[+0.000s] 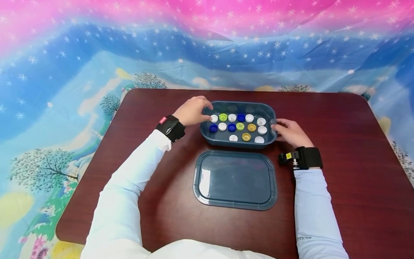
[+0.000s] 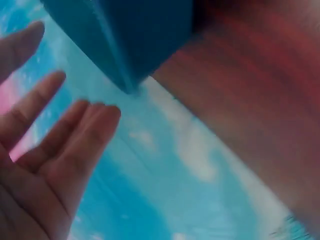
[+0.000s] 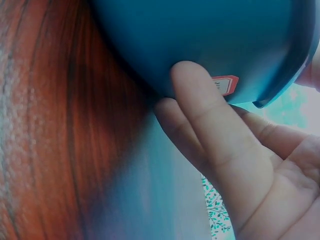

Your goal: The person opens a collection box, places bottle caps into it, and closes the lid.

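A dark blue-grey plastic box (image 1: pixel 237 144) stands on the table with several bottle caps (image 1: pixel 240 126) lying in it, coloured white, blue, yellow-green and gold. My left hand (image 1: pixel 194 110) is at the box's left end, fingers spread; in the left wrist view its fingers are apart from the box (image 2: pixel 150 35). On the opposite end, my right hand (image 1: pixel 292 133) grips the box, thumb over the rim. The right wrist view shows its fingers (image 3: pixel 215 125) against the outer wall, beside a red-edged label (image 3: pixel 229 85).
Nearer to me lies the box's flat rectangular lid (image 1: pixel 236 180), just in front of the box. Both rest on a dark red-brown wooden table (image 1: pixel 339 172) with rounded corners. A snowflake-patterned cloth (image 1: pixel 226 54) hangs behind the table and along its left side.
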